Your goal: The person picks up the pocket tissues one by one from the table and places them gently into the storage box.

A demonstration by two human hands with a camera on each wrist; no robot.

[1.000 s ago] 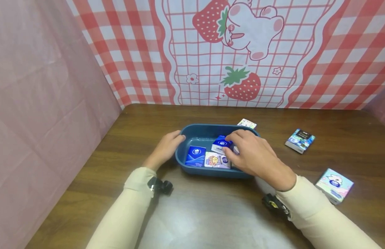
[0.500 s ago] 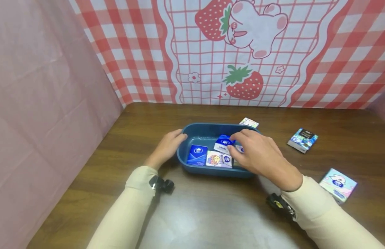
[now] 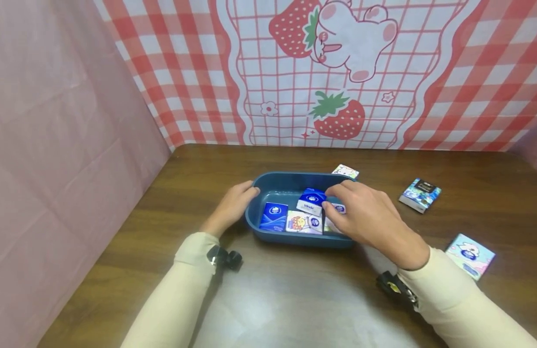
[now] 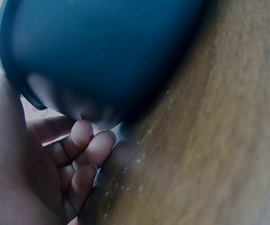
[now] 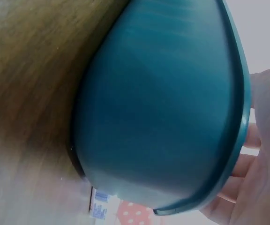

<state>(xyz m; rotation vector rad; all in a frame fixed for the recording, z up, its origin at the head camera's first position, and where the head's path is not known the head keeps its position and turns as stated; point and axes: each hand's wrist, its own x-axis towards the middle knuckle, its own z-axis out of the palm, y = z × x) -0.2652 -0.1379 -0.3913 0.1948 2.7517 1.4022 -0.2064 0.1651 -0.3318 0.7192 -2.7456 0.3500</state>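
Note:
A blue plastic bin (image 3: 294, 239) stands on the table. My left hand (image 3: 231, 205) grips its left end, thumb over the rim and fingers curled against the outer wall, as the left wrist view shows. Inside lie a dark blue tissue pack (image 3: 274, 217), a cartoon-print tissue pack (image 3: 304, 223) and, behind that, a blue and white tissue pack (image 3: 311, 201) that sits tilted. My right hand (image 3: 368, 215) is over the bin's right end, its thumb and forefinger apart, tips just beside the tilted pack. Under it a pale tissue pack (image 3: 331, 225) is partly hidden.
Behind the bin's right end a white printed pack (image 3: 346, 171) lies partly hidden. Farther right on the wooden table (image 3: 260, 299) are a black and blue pack (image 3: 420, 195) and a pastel pack (image 3: 470, 256). A checked cloth (image 3: 186, 72) hangs along the back edge.
My right hand has drawn slightly right, letting go of the blue and white tissue pack, and more of the pale pack shows. The left hand has stayed on the bin.

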